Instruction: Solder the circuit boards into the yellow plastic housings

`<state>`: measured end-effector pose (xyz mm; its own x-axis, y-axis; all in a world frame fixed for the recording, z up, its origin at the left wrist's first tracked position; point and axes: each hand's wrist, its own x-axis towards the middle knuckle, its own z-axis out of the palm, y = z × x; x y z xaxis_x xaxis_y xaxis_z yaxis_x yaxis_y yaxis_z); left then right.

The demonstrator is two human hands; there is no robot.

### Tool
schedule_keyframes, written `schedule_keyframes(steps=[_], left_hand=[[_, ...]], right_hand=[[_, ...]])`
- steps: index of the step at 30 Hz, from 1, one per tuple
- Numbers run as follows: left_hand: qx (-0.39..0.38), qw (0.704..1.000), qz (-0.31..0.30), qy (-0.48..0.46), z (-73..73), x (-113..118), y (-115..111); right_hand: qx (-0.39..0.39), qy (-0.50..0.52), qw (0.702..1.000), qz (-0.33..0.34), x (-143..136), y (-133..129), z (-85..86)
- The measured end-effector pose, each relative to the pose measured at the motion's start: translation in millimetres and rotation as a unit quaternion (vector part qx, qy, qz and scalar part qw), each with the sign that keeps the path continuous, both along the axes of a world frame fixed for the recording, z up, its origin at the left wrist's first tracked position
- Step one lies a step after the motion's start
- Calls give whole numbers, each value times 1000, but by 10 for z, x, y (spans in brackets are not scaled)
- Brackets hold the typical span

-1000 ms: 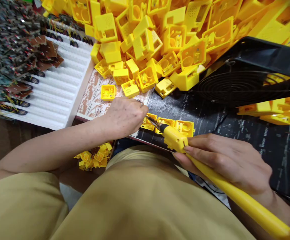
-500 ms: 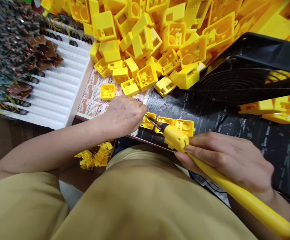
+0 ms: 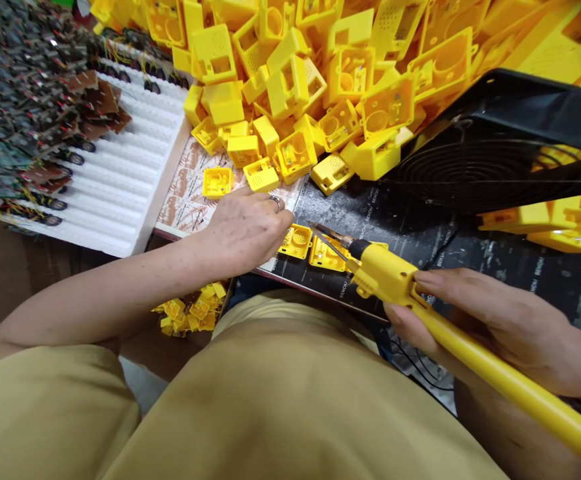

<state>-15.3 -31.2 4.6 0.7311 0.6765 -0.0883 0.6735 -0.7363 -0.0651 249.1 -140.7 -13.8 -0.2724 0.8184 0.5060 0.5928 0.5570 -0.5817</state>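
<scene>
My right hand [image 3: 505,327] is wrapped round a yellow soldering iron [image 3: 395,277], with a black collar and a thin metal guide beside its tip. The tip points left, above a short row of small open yellow cases. My left hand [image 3: 250,227], a ring on one finger, is closed at the left end of that row. Its fingertips are hidden, so what they hold does not show. The nearest yellow case [image 3: 297,241] lies against this hand. Another yellow case [image 3: 326,255] sits under the iron's tip, and a third is partly covered by the iron.
Many yellow cases [image 3: 290,87] are heaped at the back. A black fan [image 3: 495,140] stands at the right. On the left, a white foam tray [image 3: 120,200] bears piled circuit boards [image 3: 25,100]. More yellow parts [image 3: 197,310] lie below the table edge.
My right hand has drawn the soldering iron to the right, and its tip has left the case beside my left hand. The left hand has barely moved.
</scene>
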Motion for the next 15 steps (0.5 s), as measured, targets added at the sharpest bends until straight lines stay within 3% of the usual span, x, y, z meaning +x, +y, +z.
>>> schedule_keyframes(steps=[4,6,10,13,15], left_hand=[[-55,994,40,-84,-70,-152,-13],[-92,984,63,-137,-115,-220,-19],[-130,963,97,-216,-160,-257,-33],[-144,957,116,-222,-146,-235,-26],[-155,962,96,-201,-125,-227,-14]], right_hand=[[27,-37,996,-81,23,-60,-81],[27,-10,995,-90,-3,-78,-97],[0,65,997,-35,-90,-67,-74],[-23,39,999,-15,-134,-46,-29],[-33,28,999,-23,-149,-37,3]])
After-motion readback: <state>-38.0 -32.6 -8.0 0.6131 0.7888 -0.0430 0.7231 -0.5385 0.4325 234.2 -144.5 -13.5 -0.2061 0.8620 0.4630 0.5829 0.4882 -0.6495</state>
